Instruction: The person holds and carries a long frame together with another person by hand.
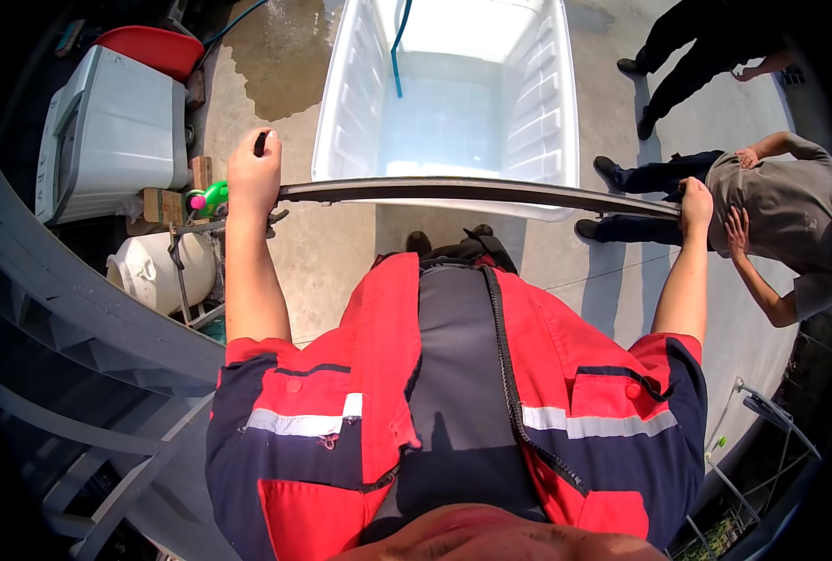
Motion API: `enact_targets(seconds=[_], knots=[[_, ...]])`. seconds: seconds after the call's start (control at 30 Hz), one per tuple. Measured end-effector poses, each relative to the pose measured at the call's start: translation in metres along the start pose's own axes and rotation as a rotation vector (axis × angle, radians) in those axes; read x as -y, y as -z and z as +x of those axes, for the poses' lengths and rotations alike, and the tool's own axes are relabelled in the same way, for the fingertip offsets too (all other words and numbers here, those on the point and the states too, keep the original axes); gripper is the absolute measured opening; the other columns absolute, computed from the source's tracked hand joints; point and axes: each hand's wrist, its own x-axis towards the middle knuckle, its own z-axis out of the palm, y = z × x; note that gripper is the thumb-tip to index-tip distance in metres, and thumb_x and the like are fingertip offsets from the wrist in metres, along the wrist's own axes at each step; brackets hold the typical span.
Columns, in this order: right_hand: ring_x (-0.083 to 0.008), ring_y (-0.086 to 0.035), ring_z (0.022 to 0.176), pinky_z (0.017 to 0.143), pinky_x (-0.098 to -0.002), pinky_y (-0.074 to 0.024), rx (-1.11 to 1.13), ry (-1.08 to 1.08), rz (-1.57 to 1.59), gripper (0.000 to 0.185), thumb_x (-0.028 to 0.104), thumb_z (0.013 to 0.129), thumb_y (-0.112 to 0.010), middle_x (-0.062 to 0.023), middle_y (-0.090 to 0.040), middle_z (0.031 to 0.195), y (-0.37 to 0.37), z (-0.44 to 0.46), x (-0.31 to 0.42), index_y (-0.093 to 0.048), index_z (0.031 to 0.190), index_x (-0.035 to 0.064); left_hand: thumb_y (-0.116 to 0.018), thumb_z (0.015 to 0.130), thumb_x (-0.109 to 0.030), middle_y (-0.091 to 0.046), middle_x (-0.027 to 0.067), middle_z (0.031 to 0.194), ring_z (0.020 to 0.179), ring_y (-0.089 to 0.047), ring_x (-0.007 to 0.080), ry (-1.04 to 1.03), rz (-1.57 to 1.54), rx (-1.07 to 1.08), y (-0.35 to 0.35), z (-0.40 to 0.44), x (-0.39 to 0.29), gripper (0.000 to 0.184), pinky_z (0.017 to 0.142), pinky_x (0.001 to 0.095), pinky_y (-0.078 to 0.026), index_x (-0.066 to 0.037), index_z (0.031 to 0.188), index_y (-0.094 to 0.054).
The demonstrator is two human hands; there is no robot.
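Note:
A long, dark, slightly bowed strip (472,191) stretches across in front of my body; I cannot tell its exact kind. My left hand (255,178) is closed around one end, and a black bit of something shows at the top of the fist. At the other end my right hand (696,208) is closed too, a little lower in the view. Just beyond the strip stands a large white plastic tub (570,103) with clear water in its bottom. The strip passes over the tub's near rim in the view; whether they touch, I cannot tell.
A blue-green hose (397,56) hangs into the tub. Left are a white washing machine (121,131), a red basin (154,49), a green bottle (214,198) and a white barrel (159,271). Two people stand right, one in a grey shirt (776,201). Wet concrete (280,65) lies beside the tub.

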Motion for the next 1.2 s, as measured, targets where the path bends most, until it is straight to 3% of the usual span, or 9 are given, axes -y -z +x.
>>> enact_targets(seconds=[0.17, 0.57, 1.2], knots=[[-0.0161, -0.057, 0.073, 0.072, -0.0294, -0.0448, 0.008, 0.001, -0.034, 0.033, 0.025, 0.088, -0.05, -0.0078, -0.064, 0.075, 0.0004, 0.0023, -0.0031, -0.067, 0.082, -0.0019, -0.058, 0.092, -0.024, -0.068, 0.0186, 0.091, 0.081, -0.065, 0.03, -0.001, 0.011, 0.007, 0.0, 0.0006, 0.0007, 0.028, 0.077, 0.0375, -0.05, -0.001, 0.105, -0.066], [-0.014, -0.054, 0.068, 0.066, -0.0293, -0.0422, -0.006, 0.003, -0.011, 0.032, 0.026, 0.087, -0.05, -0.0053, -0.061, 0.07, 0.0, 0.0011, -0.0046, -0.067, 0.082, -0.0014, -0.058, 0.092, -0.024, -0.068, 0.0188, 0.09, 0.08, -0.065, 0.0306, 0.007, 0.024, 0.005, 0.0018, -0.0012, -0.0045, 0.028, 0.076, 0.038, -0.051, -0.002, 0.105, -0.067], [-0.0152, -0.056, 0.071, 0.068, -0.0293, -0.0437, 0.006, 0.021, -0.014, 0.033, 0.026, 0.088, -0.05, -0.0067, -0.062, 0.072, 0.0029, -0.0042, -0.002, -0.067, 0.082, -0.002, -0.058, 0.092, -0.024, -0.068, 0.019, 0.09, 0.081, -0.065, 0.0314, -0.03, 0.031, -0.013, 0.0019, -0.0055, -0.0026, 0.027, 0.076, 0.0383, -0.051, -0.002, 0.105, -0.066]])
